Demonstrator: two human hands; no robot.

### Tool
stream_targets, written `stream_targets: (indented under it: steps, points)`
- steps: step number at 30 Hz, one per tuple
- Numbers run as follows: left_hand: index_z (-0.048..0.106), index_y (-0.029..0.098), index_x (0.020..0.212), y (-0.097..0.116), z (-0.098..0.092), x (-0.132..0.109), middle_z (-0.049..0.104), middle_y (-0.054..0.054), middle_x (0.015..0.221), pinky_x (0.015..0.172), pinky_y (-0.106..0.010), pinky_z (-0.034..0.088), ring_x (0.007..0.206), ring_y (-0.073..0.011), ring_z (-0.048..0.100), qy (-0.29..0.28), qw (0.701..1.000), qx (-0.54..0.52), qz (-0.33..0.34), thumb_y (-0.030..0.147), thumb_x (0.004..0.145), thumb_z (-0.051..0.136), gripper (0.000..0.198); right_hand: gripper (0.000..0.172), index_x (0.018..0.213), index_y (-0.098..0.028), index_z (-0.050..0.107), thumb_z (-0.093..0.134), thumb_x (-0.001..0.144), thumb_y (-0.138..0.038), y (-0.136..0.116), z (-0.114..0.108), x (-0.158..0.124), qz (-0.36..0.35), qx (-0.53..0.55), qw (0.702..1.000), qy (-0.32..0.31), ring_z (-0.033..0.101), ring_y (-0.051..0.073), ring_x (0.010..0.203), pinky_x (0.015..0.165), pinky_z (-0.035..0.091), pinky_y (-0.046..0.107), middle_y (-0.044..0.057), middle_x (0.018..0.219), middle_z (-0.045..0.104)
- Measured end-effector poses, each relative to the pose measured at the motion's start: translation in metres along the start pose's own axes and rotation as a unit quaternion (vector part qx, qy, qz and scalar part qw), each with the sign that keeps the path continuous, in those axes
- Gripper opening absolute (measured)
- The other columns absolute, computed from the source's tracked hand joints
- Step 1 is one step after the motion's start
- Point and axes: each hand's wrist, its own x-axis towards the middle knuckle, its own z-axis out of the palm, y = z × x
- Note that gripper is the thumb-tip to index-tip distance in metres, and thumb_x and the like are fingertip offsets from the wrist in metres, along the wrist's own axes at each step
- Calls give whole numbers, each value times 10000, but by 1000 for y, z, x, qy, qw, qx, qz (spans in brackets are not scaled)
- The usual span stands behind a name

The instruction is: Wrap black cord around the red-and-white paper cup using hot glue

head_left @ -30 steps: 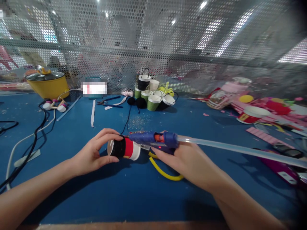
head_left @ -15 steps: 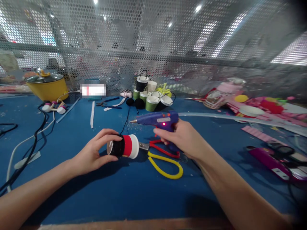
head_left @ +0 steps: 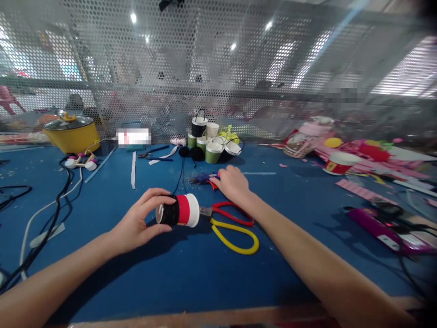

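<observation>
My left hand holds a small paper cup on its side, thumb and fingers around its base end. Black cord is wound round that end; the middle band is red and the rim white. A strand runs from it toward the back of the table. Farther off, my right hand is closed on a blue hot glue gun low at the tabletop, its nozzle pointing left and its grip hidden by the hand. Scissors with one red and one yellow handle lie between cup and right forearm.
Small wrapped cups with cord handles stand at the back, beside black cord balls. Pliers lie left of them. A yellow pot stands far left, a purple device right. Perforated metal closes the rear.
My right hand has carried the glue gun away from the cup, back and down to the tabletop. The left hand keeps its hold on the cup. The view has tilted up slightly.
</observation>
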Motion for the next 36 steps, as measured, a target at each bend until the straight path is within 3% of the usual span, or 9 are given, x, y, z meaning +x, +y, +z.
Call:
stream_targets:
  steps: [2,4,7,9,12,14,18,24,36]
  points:
    - [460,255,1173,1,0,-1,443,-94,1220,975,-393,411,1135,-225,467,0,1000,1,5,241,813,615,392,293,668,-164,643,526,844,-367,-18,-1,-9,-38,22,999,-28,567,269,944,739,416,322,137,857,654]
    - [460,254,1175,2,0,-1,444,-98,1221,972,-398,415,1141,-232,466,-3,1000,2,13,248,815,612,391,423,707,-180,680,426,881,-470,-37,0,-19,-80,73,989,-105,601,200,839,726,428,285,89,839,680]
    - [464,249,1176,2,1,-1,440,-104,1222,968,-405,420,1151,-245,463,-16,1000,8,22,253,816,609,388,530,741,-173,690,363,870,-569,-59,6,-30,-105,229,933,-259,585,141,691,649,431,259,52,774,682]
    - [466,251,1178,2,1,-1,433,-105,1227,977,-409,410,1161,-249,456,-21,999,9,27,251,817,608,388,426,736,-159,674,518,795,-552,-67,9,-34,-91,307,903,-287,506,109,559,540,382,249,19,656,633]
    - [476,261,1177,1,1,0,436,-98,1228,980,-401,400,1160,-247,455,-19,1000,-7,23,243,810,617,393,297,698,-160,638,697,656,-447,-72,11,-36,-71,374,891,-246,387,72,478,468,290,234,-36,574,547]
    - [482,269,1180,0,2,-1,449,-89,1221,985,-395,387,1159,-245,454,-15,999,-43,9,240,800,631,409,289,671,-157,619,717,620,-425,-71,8,-36,-85,413,883,-207,421,78,527,506,316,234,-30,612,562]
    - [433,283,1220,-2,6,-2,489,-69,1193,979,-388,376,1134,-235,472,8,981,-180,-65,246,760,678,522,270,674,-162,606,680,652,-421,-67,-3,-37,-132,406,896,-120,465,98,609,604,361,254,-5,680,601]
    - [489,209,1118,0,9,-1,553,-66,1080,917,-377,402,1011,-213,524,2,948,-284,-147,225,709,722,471,273,698,-166,594,629,707,-437,-63,-13,-38,-171,363,912,-82,508,126,667,655,394,277,15,711,610]
    - [469,252,1194,9,7,-3,506,-93,1165,973,-416,399,1133,-244,473,-24,979,-201,-21,247,752,689,494,299,657,-160,560,593,733,-448,-64,-2,-44,-164,284,937,-121,417,96,558,558,341,250,-26,606,531]
